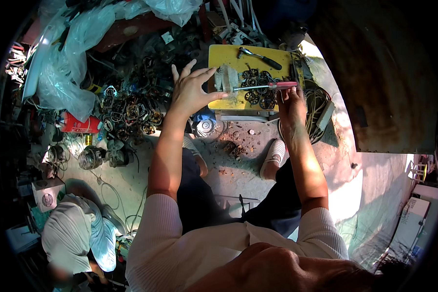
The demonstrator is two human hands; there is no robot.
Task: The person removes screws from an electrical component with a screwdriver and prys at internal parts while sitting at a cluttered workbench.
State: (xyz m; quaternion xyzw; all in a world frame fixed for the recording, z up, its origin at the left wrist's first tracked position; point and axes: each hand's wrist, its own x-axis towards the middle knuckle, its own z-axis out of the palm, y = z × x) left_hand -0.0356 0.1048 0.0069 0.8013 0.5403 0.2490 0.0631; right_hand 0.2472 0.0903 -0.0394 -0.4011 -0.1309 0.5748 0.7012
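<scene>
My right hand (292,104) is closed round the red handle of a screwdriver (250,88), whose long metal shaft points left across a yellow table (224,54). Fingers spread, my left hand (194,90) is at the table's left edge, its thumb close to the screwdriver's tip. A pale, blocky piece (227,77) stands between that thumb and forefinger; whether they touch it I cannot tell. Several dark ring-shaped parts (258,87) lie in a heap under and behind the shaft. Farther back rests a hammer-like tool (263,59) with a metal head and black handle.
Piled motor parts (134,109) cover the floor at left, near a red container (80,122) and plastic sheeting (65,73). Coiled cable (316,114) lies right of the table. A rusty panel (394,82) stands at far right. Another person (75,226) crouches at lower left.
</scene>
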